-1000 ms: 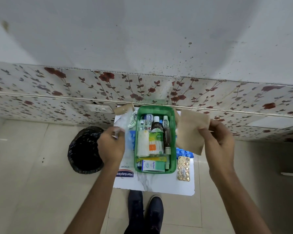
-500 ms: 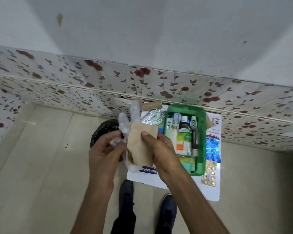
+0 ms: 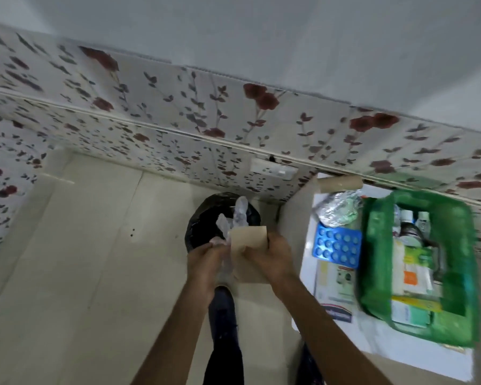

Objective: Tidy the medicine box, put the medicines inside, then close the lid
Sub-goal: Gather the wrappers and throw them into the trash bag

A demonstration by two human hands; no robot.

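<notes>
The green medicine box [image 3: 372,262] stands open on a white table at the right, packed with bottles, tubes and cartons. A blue blister pack [image 3: 336,244] and a silver foil strip [image 3: 338,208] lie on the table just left of it. My right hand [image 3: 267,255] grips a brown paper piece [image 3: 247,240]. My left hand [image 3: 206,257] is closed on crumpled clear plastic wrap [image 3: 239,215]. Both hands are held together just in front of a black-lined bin [image 3: 203,226] on the floor, left of the table.
A white table [image 3: 306,218] stands against the floral wall, with a brown cardboard roll [image 3: 340,182] at its back edge and printed cartons under the box. A wall socket [image 3: 274,169] sits above the bin. My dark trouser legs [image 3: 222,329] stand on beige floor tiles.
My hands came together, right carrying the brown paper to the left hand's plastic wrap, and both moved left toward the bin. The view swung left, so the box now sits at the right.
</notes>
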